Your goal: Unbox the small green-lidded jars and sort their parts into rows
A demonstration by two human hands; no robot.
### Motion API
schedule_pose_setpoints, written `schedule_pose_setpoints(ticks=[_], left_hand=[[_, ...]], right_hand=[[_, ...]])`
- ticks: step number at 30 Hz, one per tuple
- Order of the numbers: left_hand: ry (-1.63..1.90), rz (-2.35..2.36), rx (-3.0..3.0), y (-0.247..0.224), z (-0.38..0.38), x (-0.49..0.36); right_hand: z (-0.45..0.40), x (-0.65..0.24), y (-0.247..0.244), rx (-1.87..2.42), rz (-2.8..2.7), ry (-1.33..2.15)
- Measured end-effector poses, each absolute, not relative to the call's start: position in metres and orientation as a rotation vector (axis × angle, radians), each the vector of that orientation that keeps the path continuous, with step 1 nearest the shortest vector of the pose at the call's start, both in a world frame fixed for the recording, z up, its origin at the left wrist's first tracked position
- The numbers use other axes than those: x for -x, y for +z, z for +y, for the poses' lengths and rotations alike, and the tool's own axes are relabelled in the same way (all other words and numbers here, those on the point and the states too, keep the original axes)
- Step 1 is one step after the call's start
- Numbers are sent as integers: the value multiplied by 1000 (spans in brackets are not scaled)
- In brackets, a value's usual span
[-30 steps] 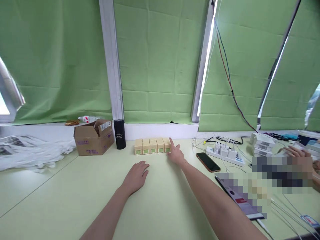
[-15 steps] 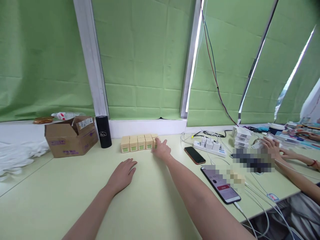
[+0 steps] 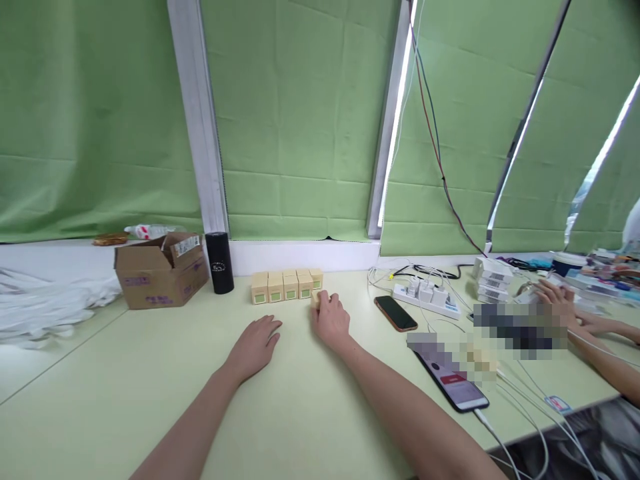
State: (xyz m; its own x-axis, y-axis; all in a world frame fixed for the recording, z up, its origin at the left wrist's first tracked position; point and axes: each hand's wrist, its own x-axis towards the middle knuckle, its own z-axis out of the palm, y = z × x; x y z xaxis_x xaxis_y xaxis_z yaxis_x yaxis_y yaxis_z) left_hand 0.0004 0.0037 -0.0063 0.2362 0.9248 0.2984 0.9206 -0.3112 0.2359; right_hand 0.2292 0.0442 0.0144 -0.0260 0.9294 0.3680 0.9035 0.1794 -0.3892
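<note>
Small tan cardboard boxes [image 3: 275, 288] with green-and-white labels on their fronts stand side by side in a row at the back of the table. My right hand [image 3: 332, 319] is just in front of the row's right end, fingers closed over another small tan box [image 3: 315, 300]. Most of that box is hidden by the fingers. My left hand [image 3: 256, 344] lies on the table in front of the row, fingers stretched out and holding nothing.
An opened brown carton [image 3: 155, 279] and a black cylinder [image 3: 219, 263] stand at back left, beside white strips [image 3: 50, 303]. On the right lie two phones [image 3: 395, 313], a power strip [image 3: 429, 301] and cables. Another person's hands [image 3: 557, 303] work at far right.
My right hand has drawn back from the row's right end, bringing a small box toward me. My left hand stays on the table. The view has shifted slightly left.
</note>
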Motion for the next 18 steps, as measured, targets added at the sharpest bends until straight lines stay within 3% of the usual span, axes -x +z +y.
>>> schedule_pose_setpoints(ticks=[10, 18], left_hand=[[926, 1603, -2199, 10, -19, -20], [1078, 1214, -1910, 17, -28, -36]], right_hand=[[-22, -244, 0, 1102, -2094, 334], [-18, -247, 0, 1088, -2019, 588]])
